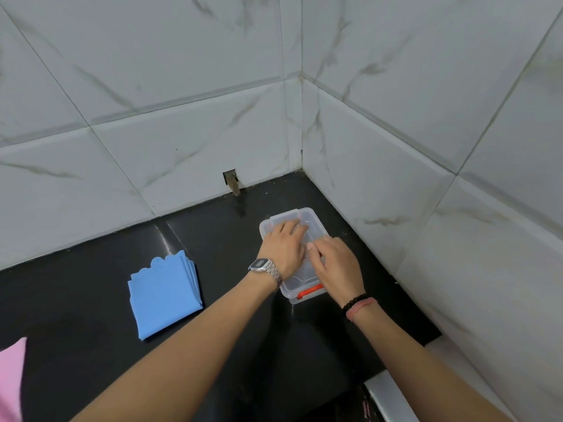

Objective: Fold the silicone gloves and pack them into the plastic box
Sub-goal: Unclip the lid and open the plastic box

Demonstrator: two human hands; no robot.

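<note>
The small clear plastic box with orange latches (297, 287) stands on the black glossy surface (243, 330), near the corner of the white marble-look tiled wall (396, 147). Both hands lie on top of it. The left hand (285, 248) is flat with its fingers (292, 225) spread over the far half. The right hand (338, 266) covers the near half, its fingers (316, 249) loosely bent; neither hand grips anything. Well apart to the left lies the folded light blue silicone glove (164, 293), not yet in the box.

It seems the step is to open or to press the lid. To do it well, one hand should keep the box steady while the other frees the orange latch at the near end, without sliding the box.

The hands hide most of the lid, so I cannot tell if the box is closed or what is inside. A pink thing (10, 376) is cut off at the left edge.
</note>
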